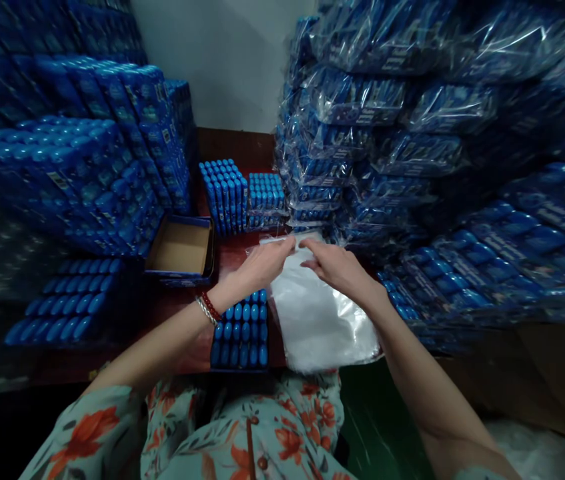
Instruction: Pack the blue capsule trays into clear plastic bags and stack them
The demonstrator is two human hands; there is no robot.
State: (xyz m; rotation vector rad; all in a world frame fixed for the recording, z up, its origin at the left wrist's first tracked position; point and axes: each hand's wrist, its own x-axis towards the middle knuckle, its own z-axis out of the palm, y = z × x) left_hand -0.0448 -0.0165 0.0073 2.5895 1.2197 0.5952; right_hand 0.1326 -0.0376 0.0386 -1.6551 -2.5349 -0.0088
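A stack of clear plastic bags (319, 320) lies flat on the dark red table in front of me, its near end at the table's front edge. My left hand (265, 265) is at the far end of the stack, fingertips pressed together on a plastic bag's edge. Close beside it, my right hand (335, 265) is over the same end, with a gap between forefinger and thumb. Under my left forearm sits a tray of blue-capped bottles (242, 330), just left of the bags.
An open, shallow cardboard box (181, 245) stands to the left. Blue packs (57, 157) are piled high behind it, with more blue-topped packs (225, 193) at the back. Film-wrapped packs (362, 100) tower at the right, and others (452, 267) lie lower down there.
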